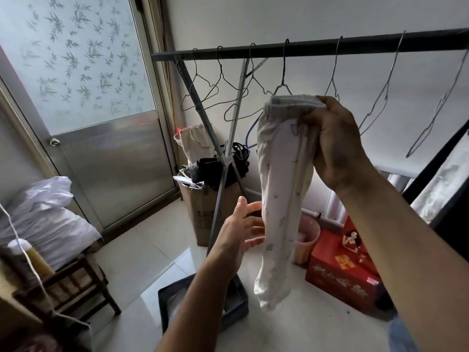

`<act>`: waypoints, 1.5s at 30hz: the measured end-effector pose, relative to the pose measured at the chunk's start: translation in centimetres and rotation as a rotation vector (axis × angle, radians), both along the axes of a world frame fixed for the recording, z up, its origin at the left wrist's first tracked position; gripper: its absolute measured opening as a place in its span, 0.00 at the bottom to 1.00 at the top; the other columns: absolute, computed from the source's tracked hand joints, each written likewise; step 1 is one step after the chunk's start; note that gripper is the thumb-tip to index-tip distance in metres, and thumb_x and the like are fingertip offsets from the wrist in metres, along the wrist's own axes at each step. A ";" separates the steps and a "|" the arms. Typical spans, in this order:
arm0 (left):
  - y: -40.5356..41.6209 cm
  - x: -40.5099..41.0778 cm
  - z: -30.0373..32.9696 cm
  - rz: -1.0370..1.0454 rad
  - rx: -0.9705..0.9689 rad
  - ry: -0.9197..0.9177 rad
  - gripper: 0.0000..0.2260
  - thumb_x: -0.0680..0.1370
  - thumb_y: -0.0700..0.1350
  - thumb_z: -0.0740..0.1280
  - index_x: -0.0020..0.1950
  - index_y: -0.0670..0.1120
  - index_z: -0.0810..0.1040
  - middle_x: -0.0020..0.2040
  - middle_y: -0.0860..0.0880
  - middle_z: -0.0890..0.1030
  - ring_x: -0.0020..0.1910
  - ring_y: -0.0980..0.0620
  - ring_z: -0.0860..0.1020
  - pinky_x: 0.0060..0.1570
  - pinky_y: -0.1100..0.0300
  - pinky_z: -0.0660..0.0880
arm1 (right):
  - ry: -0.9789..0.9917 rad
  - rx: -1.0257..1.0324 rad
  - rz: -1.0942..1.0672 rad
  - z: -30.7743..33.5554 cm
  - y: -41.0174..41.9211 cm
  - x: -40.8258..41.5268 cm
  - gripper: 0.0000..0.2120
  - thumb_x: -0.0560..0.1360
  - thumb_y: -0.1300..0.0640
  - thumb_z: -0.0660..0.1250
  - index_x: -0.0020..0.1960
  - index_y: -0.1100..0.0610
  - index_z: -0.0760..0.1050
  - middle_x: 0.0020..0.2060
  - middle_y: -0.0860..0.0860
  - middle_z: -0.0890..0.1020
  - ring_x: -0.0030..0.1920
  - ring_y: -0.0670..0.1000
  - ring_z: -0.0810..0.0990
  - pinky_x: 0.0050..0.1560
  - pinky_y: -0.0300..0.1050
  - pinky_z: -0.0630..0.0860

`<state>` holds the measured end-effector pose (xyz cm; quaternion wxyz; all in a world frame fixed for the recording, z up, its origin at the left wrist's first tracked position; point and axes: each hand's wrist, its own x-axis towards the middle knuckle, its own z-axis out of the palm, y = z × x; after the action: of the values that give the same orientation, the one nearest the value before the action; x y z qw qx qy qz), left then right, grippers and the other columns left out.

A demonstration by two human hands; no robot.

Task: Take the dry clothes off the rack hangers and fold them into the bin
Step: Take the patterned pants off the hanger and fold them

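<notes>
The right hand grips the small pale trousers by the waistband, clear of the bare hangers; the left hand reaches, fingers spread, empty; folding remains; the bin below perhaps holds something already.

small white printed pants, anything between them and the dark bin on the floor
Only the left forearm: the small white printed pants hang from the right hand, and the left arm crosses over the dark rectangular bin below. Nothing else visible.
</notes>
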<state>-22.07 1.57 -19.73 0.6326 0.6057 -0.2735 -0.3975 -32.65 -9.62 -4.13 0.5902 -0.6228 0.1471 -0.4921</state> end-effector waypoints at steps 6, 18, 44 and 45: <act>0.0 0.1 -0.9 -0.058 0.094 -0.086 0.24 0.80 0.64 0.56 0.54 0.49 0.83 0.47 0.49 0.85 0.50 0.49 0.82 0.56 0.52 0.77 | -0.043 0.043 0.028 -0.4 0.1 -0.3 0.11 0.76 0.68 0.57 0.47 0.55 0.75 0.41 0.51 0.78 0.45 0.50 0.75 0.45 0.41 0.73; 1.0 1.0 -1.1 -0.104 -0.190 0.380 0.15 0.71 0.44 0.67 0.54 0.38 0.76 0.53 0.38 0.79 0.48 0.45 0.78 0.52 0.50 0.73 | -0.076 0.055 0.015 -0.5 -0.3 -1.1 0.13 0.75 0.69 0.56 0.45 0.54 0.75 0.38 0.49 0.78 0.42 0.49 0.75 0.43 0.40 0.73; 5.4 4.4 2.8 -0.182 -0.328 0.378 0.14 0.68 0.41 0.70 0.52 0.43 0.86 0.52 0.38 0.84 0.45 0.45 0.84 0.46 0.50 0.83 | -0.005 0.357 -0.068 -3.0 -4.3 -0.2 0.09 0.77 0.61 0.61 0.47 0.58 0.80 0.46 0.58 0.81 0.47 0.55 0.78 0.45 0.47 0.74; 5.5 4.4 2.9 -0.192 -0.348 0.402 0.17 0.64 0.42 0.76 0.52 0.43 0.86 0.52 0.38 0.84 0.45 0.45 0.85 0.46 0.50 0.83 | 0.007 0.396 -0.055 -3.6 -4.5 -0.2 0.09 0.76 0.60 0.62 0.49 0.59 0.81 0.46 0.58 0.80 0.46 0.56 0.77 0.44 0.48 0.72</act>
<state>-17.67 7.06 -16.85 0.7282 0.3682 -0.2629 -0.5148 -32.81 -14.15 -7.75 0.6870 -0.4920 0.2600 -0.4674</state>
